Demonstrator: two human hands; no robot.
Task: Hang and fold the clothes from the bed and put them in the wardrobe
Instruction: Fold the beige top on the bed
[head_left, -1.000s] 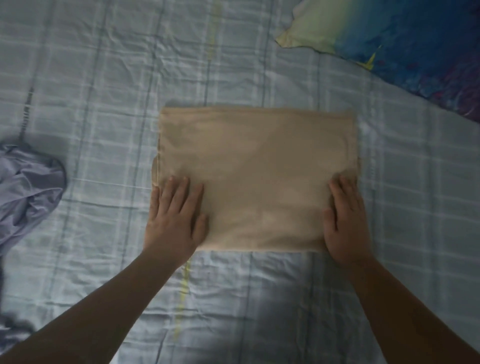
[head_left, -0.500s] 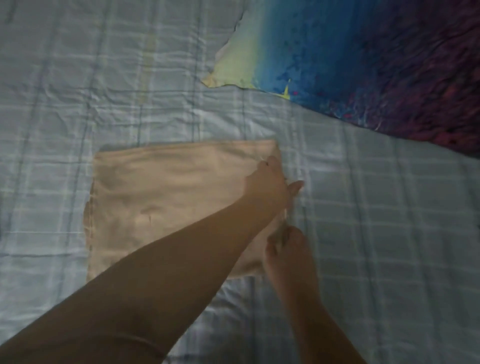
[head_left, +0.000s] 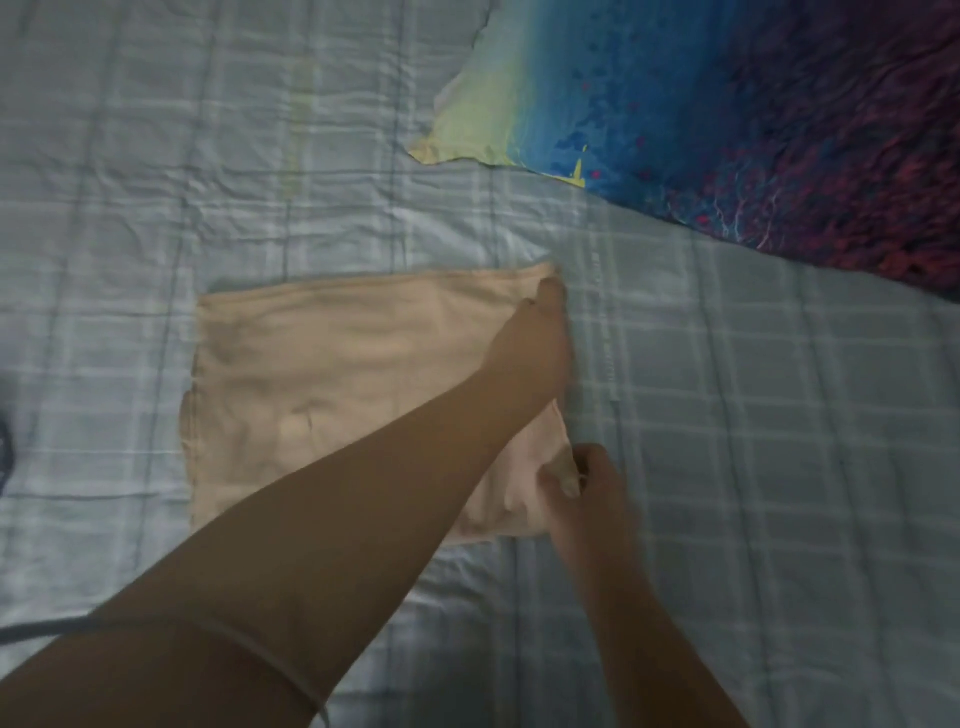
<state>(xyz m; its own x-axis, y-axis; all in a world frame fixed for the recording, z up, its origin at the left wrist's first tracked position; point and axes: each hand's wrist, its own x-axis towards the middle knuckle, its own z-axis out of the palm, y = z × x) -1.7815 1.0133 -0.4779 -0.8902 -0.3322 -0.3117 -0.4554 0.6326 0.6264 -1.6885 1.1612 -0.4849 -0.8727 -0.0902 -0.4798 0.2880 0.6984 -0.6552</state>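
Left hand (head_left: 545, 332) crossed to far-right corner of beige rectangular cloth (head_left: 337, 374), grip unclear, right hand (head_left: 589, 486) pinching near corner

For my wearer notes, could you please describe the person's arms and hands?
The left arm and right arm are bare; no sleeves show. The left hand and right hand wear no gloves, and I see no ring or watch, though it is blurred. A thin pale band crosses the left arm low in the frame.

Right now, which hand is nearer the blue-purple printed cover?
Left. The left hand is at the far corner of the beige cloth, toward the blue-purple printed cover; the right hand pinches its near corner, farther away.
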